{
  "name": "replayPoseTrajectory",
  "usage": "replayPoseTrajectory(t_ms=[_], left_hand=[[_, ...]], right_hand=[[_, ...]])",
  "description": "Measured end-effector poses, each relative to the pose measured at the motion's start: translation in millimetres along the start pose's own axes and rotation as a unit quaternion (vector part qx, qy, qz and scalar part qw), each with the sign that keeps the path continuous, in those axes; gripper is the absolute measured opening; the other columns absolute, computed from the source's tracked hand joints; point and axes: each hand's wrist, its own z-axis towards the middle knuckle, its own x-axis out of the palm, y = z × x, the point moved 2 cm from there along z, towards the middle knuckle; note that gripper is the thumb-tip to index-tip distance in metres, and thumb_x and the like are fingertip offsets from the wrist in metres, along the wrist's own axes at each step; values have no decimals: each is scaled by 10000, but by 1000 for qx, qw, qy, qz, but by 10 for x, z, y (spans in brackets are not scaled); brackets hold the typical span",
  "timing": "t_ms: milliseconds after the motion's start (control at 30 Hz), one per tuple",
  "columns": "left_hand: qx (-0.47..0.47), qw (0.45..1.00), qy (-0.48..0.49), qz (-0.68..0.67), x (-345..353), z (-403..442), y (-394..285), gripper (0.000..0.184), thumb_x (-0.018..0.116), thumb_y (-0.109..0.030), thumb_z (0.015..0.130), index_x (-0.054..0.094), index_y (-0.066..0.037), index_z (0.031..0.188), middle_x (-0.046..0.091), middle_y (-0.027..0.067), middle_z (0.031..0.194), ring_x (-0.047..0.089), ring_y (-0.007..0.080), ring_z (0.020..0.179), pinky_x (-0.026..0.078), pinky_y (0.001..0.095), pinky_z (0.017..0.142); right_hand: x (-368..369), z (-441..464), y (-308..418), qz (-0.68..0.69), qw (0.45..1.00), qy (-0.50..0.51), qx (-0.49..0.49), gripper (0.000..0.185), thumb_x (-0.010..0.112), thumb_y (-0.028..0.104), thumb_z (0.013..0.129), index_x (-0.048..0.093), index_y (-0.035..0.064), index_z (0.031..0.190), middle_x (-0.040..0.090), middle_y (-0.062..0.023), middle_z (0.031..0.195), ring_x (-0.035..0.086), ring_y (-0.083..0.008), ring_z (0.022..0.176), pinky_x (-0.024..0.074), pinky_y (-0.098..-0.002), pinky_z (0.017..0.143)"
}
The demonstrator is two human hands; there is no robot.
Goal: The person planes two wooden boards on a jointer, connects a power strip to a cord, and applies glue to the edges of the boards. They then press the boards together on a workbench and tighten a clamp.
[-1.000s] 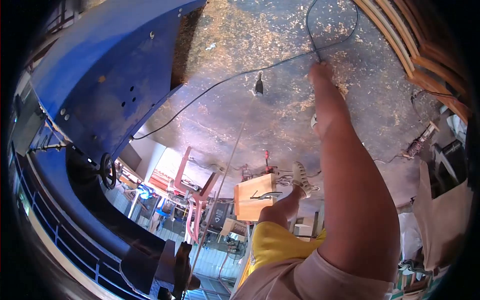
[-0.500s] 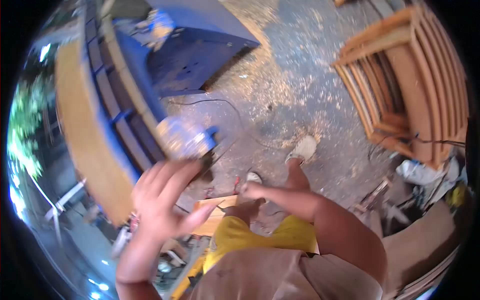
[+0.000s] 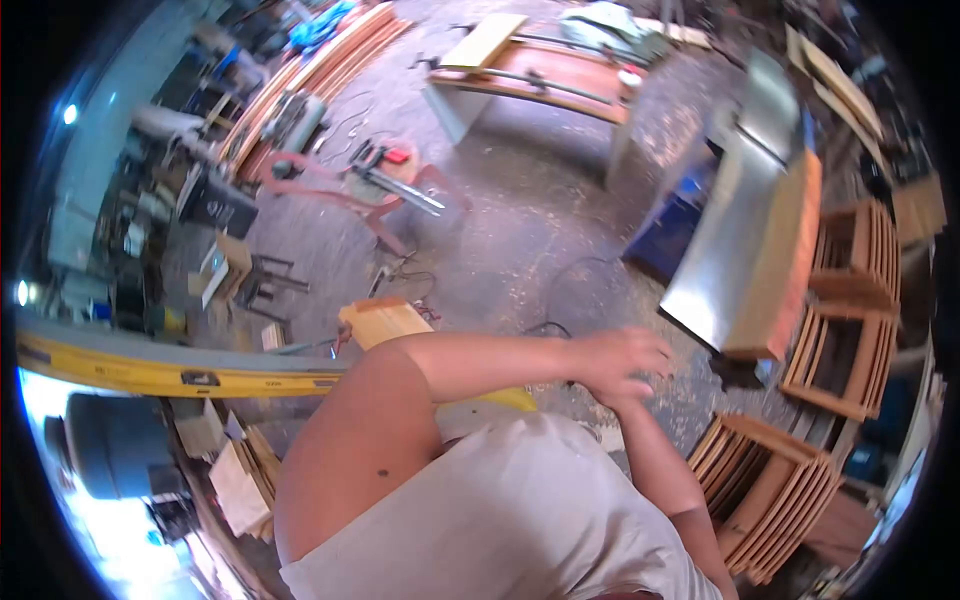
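Presently, a long blue machine with a shiny metal bed (image 3: 712, 245) is standing ahead of the person, nearest of the larger things to the hands yet apart from them. Its bed is bearing a thick wooden board (image 3: 765, 285) along the right side. Beyond the machine, toward the left, a workbench (image 3: 570, 70) is standing with clamps across its top. Stacked wooden frames (image 3: 765, 500) are lying to the right of the machine and on its near side, while a pink chair (image 3: 375, 205) is resting well to its left with tools on its seat. On the machine's near side, the person's left hand (image 3: 618, 362) is crossing over to the right forearm (image 3: 668, 475); its blurred fingers are spreading loosely apart. That hand is hiding the right hand, so one cannot tell how the right fingers are set. Smallest, a dark cable (image 3: 550, 327) is lying on the floor left of the machine, near the left forearm.
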Motion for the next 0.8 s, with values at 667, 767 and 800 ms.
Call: replayPoseTrajectory(t_ms=[667, 767, 800], left_hand=[[-613, 743, -260, 76, -1377, -4594, 2111, 396, 704, -320, 825, 649, -50, 1108, 638, 177, 1151, 569, 351, 1150, 439, 401, 1000], [-632, 730, -258, 26, -1481, -4915, 2435, 413, 712, -342, 807, 666, -57, 1102, 660, 181, 1096, 599, 343, 1100, 458, 414, 971], [-637, 722, -267, -13, -1582, -4991, 2540, 435, 724, -365, 790, 678, -62, 1099, 678, 190, 1040, 628, 334, 1047, 477, 425, 941]], right_hand=[[-783, 3555, 2209, -75, 990, -93, -75, 232, 551, 171, 1008, 580, 17, 1179, 707, -60, 951, 643, -115, 894, 487, -249, 715], [-1062, 4221, 2257, -67, 992, -66, -83, 219, 548, 173, 1010, 581, 40, 1181, 707, -59, 968, 641, -108, 903, 490, -244, 712], [-1153, 4462, 2313, -63, 994, -53, -76, 218, 551, 179, 1009, 584, 51, 1183, 708, -57, 976, 640, -105, 906, 491, -243, 713]])
